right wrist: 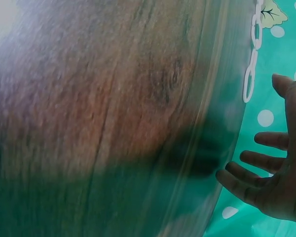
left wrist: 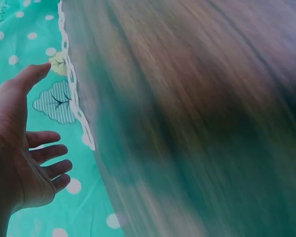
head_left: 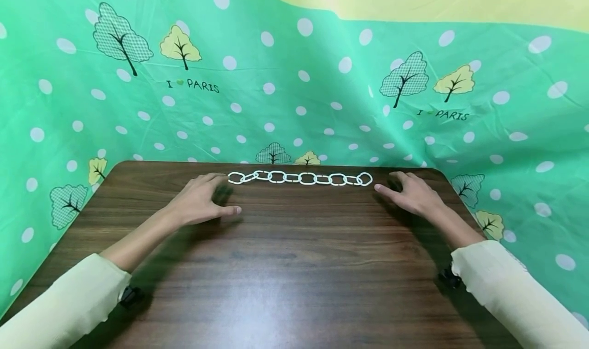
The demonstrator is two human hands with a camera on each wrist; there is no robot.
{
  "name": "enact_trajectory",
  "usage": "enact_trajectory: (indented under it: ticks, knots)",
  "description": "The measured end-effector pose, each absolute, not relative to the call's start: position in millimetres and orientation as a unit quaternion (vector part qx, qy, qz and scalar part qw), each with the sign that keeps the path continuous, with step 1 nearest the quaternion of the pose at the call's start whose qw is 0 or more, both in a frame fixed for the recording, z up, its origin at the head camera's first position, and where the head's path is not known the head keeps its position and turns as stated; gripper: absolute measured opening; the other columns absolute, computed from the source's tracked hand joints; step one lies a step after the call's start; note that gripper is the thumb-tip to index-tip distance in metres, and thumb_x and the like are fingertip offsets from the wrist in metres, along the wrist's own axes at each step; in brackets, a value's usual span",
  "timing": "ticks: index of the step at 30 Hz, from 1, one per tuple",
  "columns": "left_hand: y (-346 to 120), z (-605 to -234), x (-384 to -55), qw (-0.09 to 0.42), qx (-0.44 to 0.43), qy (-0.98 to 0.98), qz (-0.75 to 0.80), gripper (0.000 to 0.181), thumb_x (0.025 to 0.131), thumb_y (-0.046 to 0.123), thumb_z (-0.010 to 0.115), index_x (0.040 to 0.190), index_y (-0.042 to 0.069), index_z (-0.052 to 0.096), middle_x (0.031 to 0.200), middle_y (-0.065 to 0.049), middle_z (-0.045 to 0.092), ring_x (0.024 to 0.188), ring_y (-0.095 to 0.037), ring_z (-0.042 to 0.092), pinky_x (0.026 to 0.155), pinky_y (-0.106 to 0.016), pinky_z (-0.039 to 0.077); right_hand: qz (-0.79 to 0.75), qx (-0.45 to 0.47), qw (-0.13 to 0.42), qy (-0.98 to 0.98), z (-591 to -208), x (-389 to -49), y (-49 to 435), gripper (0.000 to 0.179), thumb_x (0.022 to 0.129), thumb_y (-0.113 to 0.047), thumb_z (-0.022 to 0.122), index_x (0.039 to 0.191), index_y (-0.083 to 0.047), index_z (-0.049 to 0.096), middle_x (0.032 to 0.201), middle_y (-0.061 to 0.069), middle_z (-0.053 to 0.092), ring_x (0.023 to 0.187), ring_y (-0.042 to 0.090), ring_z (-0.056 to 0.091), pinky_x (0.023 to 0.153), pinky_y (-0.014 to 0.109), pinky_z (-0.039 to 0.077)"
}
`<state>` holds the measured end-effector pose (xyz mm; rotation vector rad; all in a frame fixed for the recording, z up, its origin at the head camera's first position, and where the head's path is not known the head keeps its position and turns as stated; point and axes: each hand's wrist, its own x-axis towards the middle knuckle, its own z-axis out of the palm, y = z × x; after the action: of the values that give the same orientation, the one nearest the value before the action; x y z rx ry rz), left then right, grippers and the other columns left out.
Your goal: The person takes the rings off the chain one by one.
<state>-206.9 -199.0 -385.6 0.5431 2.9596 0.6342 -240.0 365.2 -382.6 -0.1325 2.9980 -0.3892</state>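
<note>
A white chain [head_left: 307,178] of several linked rings lies stretched left to right along the far edge of the brown wooden table [head_left: 294,267]. The left hand [head_left: 198,201] hovers by the chain's left end, thumb spread away from the fingers, holding nothing. Past the right end, the right hand [head_left: 411,193] is held over the table, its thumb pointing toward the last link. In the left wrist view the chain [left wrist: 73,81] runs beside the left hand [left wrist: 24,148], whose fingers are loosely bent. The right wrist view shows the chain's end links [right wrist: 249,81] apart from the right hand [right wrist: 281,173].
A green polka-dot cloth [head_left: 294,83] printed with trees hangs behind the table and along its sides. Pale sleeves [head_left: 69,298] cover the forearms, and a dark device [head_left: 131,296] sits under the left wrist. Another dark device [head_left: 448,277] is at the right wrist.
</note>
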Motion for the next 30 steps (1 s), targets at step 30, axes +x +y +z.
enact_trajectory:
  ticks: [30]
  knots:
    - [-124.4,-376.5,-223.4,0.052,0.208,0.938,0.271,0.071,0.097,0.046,0.087,0.154,0.009,0.067,0.164,-0.018,0.062,0.158,-0.046,0.052,0.131,-0.065,0.042,-0.173,-0.055,0.054,0.982,-386.5,-254.1,352.1,0.082,0.113,-0.055,0.062,0.162,0.01,0.048,0.159,0.037,0.058,0.145,0.06,0.055,0.119,0.074,0.047]
